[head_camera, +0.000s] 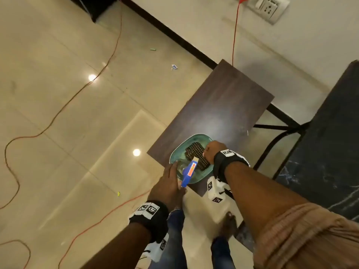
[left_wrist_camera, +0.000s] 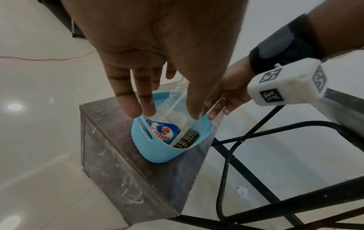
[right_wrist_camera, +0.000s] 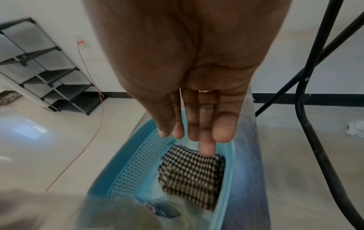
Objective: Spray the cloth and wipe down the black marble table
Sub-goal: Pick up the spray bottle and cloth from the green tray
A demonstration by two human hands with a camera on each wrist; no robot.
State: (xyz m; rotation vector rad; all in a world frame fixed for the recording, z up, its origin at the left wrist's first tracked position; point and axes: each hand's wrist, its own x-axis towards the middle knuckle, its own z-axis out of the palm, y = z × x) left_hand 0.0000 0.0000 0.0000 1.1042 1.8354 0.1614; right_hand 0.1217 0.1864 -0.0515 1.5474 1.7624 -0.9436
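Note:
A light-blue basket stands on a small dark wooden stand. Inside lie a folded black-and-white checked cloth and a clear spray bottle with a blue label, leaning on the near rim. My left hand reaches into the basket and pinches the bottle between thumb and fingers. With its fingers straight, my right hand hangs over the cloth, the middle fingertip touching it. The black marble table is at the right.
Black metal table legs cross just right of the stand. A red cable snakes over the glossy tiled floor at the left. In the right wrist view, a black shelf rack stands by the wall. My feet are below the stand's near corner.

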